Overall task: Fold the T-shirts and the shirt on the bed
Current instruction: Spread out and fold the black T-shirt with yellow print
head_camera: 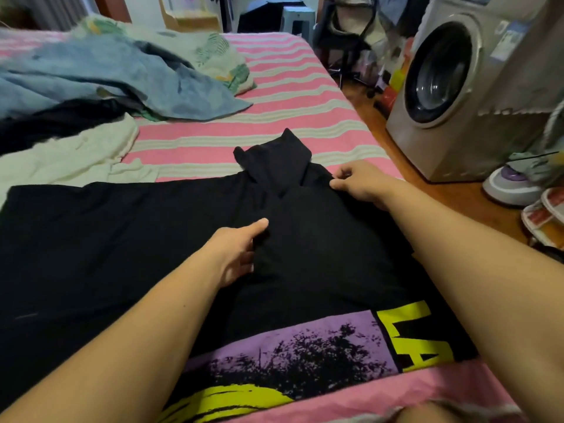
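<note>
A black T-shirt [122, 239] with a purple and yellow print lies spread across the near part of the bed [274, 87]. Its right side is folded over towards the middle, and a sleeve sticks up at the far edge. My left hand [235, 251] grips the edge of the folded flap, thumb on top and fingers under the cloth. At the shirt's far right corner, my right hand [357, 184] pinches the fabric. A blue shirt [106, 74], a cream garment [70, 154] and a dark garment [55, 123] lie heaped at the far left.
The bed has a pink and cream striped sheet. A leaf-print cloth [213, 53] lies at the far end. To the right, on the wooden floor, stand a washing machine [457, 80], an iron [512, 181] and slippers [546, 215]. A chair [351, 35] stands beyond the bed.
</note>
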A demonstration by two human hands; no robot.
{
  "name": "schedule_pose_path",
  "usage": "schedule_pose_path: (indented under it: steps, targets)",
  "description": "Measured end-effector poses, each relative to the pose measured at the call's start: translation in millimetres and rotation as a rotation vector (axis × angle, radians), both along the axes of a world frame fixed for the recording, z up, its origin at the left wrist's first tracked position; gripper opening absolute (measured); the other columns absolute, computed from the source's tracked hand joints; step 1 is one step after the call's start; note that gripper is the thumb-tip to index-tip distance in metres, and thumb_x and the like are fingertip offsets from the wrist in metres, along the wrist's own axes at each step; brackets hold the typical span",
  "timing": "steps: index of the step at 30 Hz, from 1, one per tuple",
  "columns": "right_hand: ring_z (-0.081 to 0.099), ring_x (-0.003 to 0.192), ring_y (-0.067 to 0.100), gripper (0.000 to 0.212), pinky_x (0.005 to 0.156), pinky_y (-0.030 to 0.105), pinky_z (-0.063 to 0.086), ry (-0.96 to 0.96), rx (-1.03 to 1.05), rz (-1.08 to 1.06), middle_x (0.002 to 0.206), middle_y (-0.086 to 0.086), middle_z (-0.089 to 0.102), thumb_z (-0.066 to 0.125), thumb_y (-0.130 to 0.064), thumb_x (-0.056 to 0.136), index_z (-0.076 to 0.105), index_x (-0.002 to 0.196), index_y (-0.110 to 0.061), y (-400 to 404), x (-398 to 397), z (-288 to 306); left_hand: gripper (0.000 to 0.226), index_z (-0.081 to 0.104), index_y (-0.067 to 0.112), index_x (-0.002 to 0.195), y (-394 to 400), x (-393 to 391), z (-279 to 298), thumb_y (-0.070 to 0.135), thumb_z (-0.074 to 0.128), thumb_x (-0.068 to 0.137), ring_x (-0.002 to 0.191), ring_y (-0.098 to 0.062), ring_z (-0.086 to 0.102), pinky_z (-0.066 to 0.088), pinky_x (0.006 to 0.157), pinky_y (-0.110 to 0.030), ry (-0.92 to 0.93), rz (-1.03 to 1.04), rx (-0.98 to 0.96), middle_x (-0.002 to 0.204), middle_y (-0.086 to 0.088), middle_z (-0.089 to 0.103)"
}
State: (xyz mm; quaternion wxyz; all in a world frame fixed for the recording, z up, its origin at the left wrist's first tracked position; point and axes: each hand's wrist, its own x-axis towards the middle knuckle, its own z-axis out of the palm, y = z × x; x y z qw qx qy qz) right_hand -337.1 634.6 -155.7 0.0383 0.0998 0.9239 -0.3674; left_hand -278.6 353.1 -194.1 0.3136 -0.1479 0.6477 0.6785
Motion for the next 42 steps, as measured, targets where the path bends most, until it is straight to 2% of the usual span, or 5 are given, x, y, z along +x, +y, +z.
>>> schedule_pose_path:
  steps: [3, 11, 17, 28, 42]
  targets:
    - [0.062, 0.082, 0.02, 0.008, 0.068, 0.031, 0.048, 0.102, -0.069, -0.038, 0.09, 0.004, 0.069, 0.068, -0.019, 0.094, 0.067, 0.086, -0.016, -4.1, 11.3, 9.2, 0.011, 0.069, 0.012, 0.102, 12.2, -5.1, 14.4, 0.018, 0.071, 0.093, 0.074, -0.018, 0.069, 0.053, 0.056, -0.027, 0.102, 0.082, -0.057, 0.101, -0.008, 0.074]
    - [0.065, 0.09, 0.016, 0.027, 0.084, 0.034, 0.051, 0.31, -0.408, 0.069, 0.095, 0.003, 0.072, 0.067, 0.007, 0.089, 0.069, 0.086, -0.02, -1.1, 178.3, 57.7, 0.022, 0.063, 0.017, 0.081, -39.1, 81.1, 54.0, -0.002, 0.074, 0.086, 0.083, -0.012, 0.064, 0.051, 0.082, -0.029, 0.678, -0.148, 0.014, 0.088, 0.003, 0.068]
    - [0.058, 0.115, 0.017, 0.066, 0.098, 0.01, 0.038, 0.166, 0.078, 0.104, 0.117, 0.003, 0.063, 0.048, 0.029, 0.066, 0.063, 0.077, -0.035, 14.5, 281.2, -10.2, 0.066, 0.062, 0.042, 0.115, -69.6, 106.3, 1.2, -0.004, 0.074, 0.07, 0.124, -0.017, 0.05, 0.04, 0.109, -0.043, 1.116, -0.585, -0.68, 0.127, 0.015, 0.056]
    - [0.053, 0.128, 0.026, 0.057, 0.109, 0.033, 0.038, 0.115, 0.47, 0.139, 0.135, -0.001, 0.064, 0.057, -0.001, 0.089, 0.06, 0.138, -0.029, 30.5, 174.1, -3.7, 0.036, 0.067, 0.03, 0.127, -49.6, 72.4, -1.8, 0.024, 0.072, 0.092, 0.113, -0.017, 0.057, 0.048, 0.097, -0.036, 1.094, -0.517, -0.867, 0.116, 0.008, 0.066]
    - [0.05, 0.116, 0.031, 0.041, 0.096, 0.04, 0.044, 0.201, 0.69, 0.136, 0.116, 0.0, 0.065, 0.062, -0.007, 0.086, 0.07, 0.12, -0.029, 27.6, 158.4, 1.5, 0.04, 0.068, 0.024, 0.122, -41.9, 70.5, -5.3, 0.006, 0.068, 0.086, 0.113, -0.025, 0.051, 0.044, 0.095, -0.041, 1.106, -0.39, -0.966, 0.113, 0.0, 0.056]
